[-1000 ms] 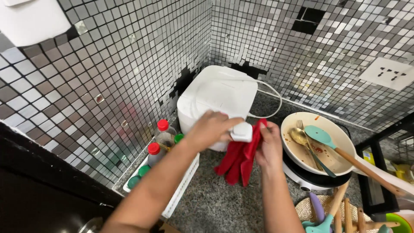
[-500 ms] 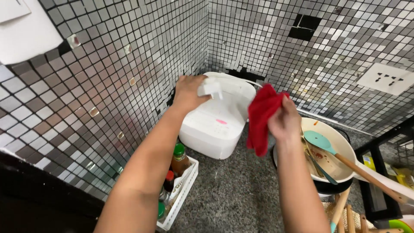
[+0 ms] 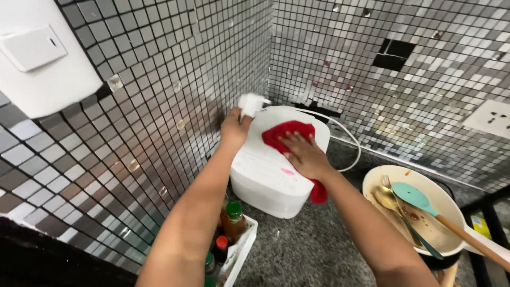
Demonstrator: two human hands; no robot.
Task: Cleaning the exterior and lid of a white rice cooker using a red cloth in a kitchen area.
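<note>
Red cloth is lying flat on the lid of a white rice cooker, with one end hanging over the cooker's right edge. Right hand is pressing down on the cloth, palm flat and fingers spread wide. Left hand is gripping a white plug, fingers closed around it, holding it up at the cooker's back left corner, close to the mirrored mosaic wall. White cord is looping from behind the cooker round its right side. Cooker is sitting on a grey speckled counter in the corner of the tiled walls. Sauce bottles are standing in a white tray just beside the cooker's front left. Cream bowl is resting to the right, holding a teal spatula and metal spoons.
</note>
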